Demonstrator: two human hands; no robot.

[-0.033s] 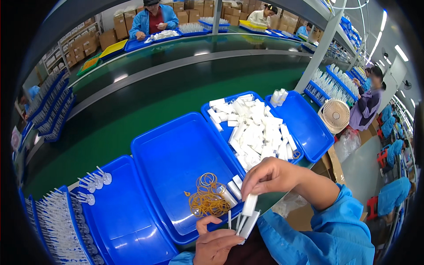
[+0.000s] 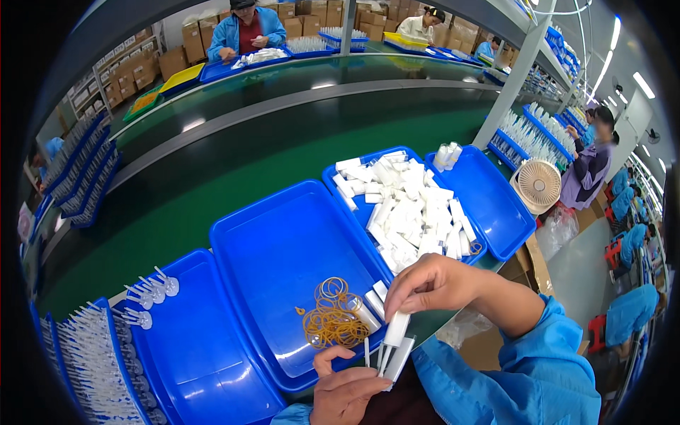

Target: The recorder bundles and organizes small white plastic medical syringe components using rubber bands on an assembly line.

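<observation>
My left hand (image 2: 348,391) is closed around a bundle of slim white sticks (image 2: 382,360) and a flat white piece (image 2: 401,358) in a clear sleeve. Above it, my right hand (image 2: 438,282) pinches a white rectangular block (image 2: 398,327) from the top, and the block's lower end meets the sticks. Its fingers hide the upper end. Tangled amber rubber bands (image 2: 336,327) lie in the near corner of the middle blue tray (image 2: 262,234), beside a clear cylinder (image 2: 363,314) and a few white blocks (image 2: 375,301).
A blue tray heaped with white blocks (image 2: 407,198) stands to the right, with another blue tray (image 2: 482,198) past it. At left, a blue tray (image 2: 198,340) holds several clear-based stems (image 2: 152,290), beside racks of white sticks (image 2: 99,361). Beyond runs a green conveyor (image 2: 297,142). A round fan (image 2: 538,185) stands right.
The white block in my right hand and the pieces in my left have shifted very slightly to the left. Both hands keep their grip.
</observation>
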